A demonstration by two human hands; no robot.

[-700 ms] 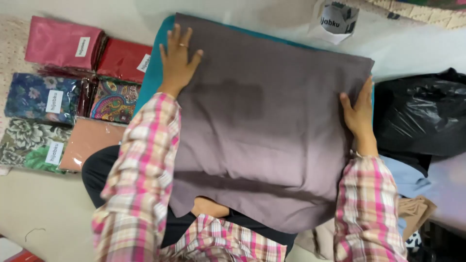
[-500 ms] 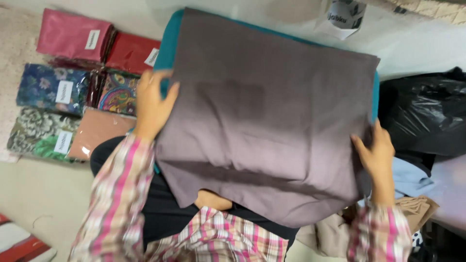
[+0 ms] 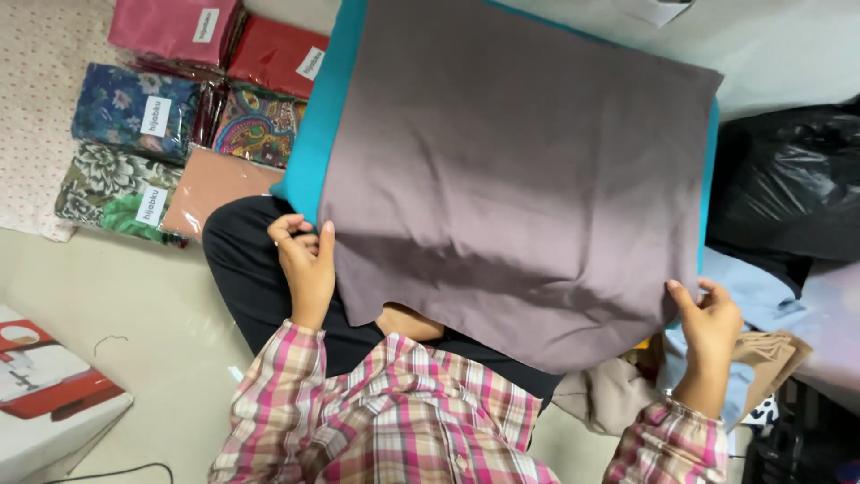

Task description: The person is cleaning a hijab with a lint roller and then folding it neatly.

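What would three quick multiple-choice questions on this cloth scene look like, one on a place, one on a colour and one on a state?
1. Where do the wrapped cloth packs lie?
A. By the left hand's side
B. On the black bag
C. On the grey cloth

2. What colour is the cloth under the grey cloth?
A. Yellow
B. Teal
C. White

3. How is the grey cloth held?
A. Rolled up
B. Knotted
C. Spread flat, gripped at both near corners

Answers: 1 A, they lie beyond the left hand. 2 B, a teal edge shows. 3 C, the left hand and right hand each hold a corner.
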